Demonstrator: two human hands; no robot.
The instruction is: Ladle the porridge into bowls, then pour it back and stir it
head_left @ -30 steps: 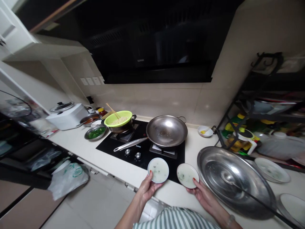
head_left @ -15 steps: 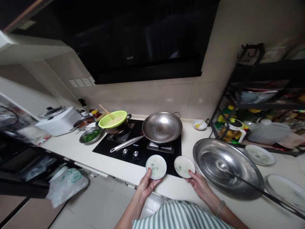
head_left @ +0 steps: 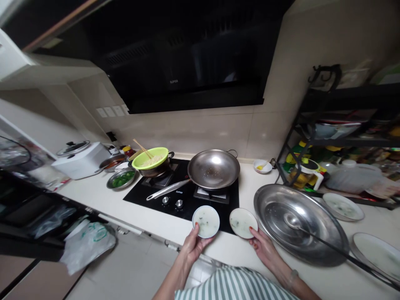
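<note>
My left hand is closed on a bowl of white soup with dark green bits, thumb at the rim and fingers underneath. A second bowl of the same soup is gripped at its right edge by my right hand. Both bowls are side by side in front of the gas stove. Just right of my right hand stands a big steel basin, with a long-handled ladle lying in it. Beyond the bowls, a steel wok sits on the right burner.
Two more soup bowls stand right of the basin, the nearer one and the farther one. A lime colander with chopsticks rests on a pot. Further left is a dish of greens. A range hood hangs above.
The whole view has shifted slightly, with things appearing a little lower and to the right. Both hands still hold their bowls in nearly the same place before the stove.
</note>
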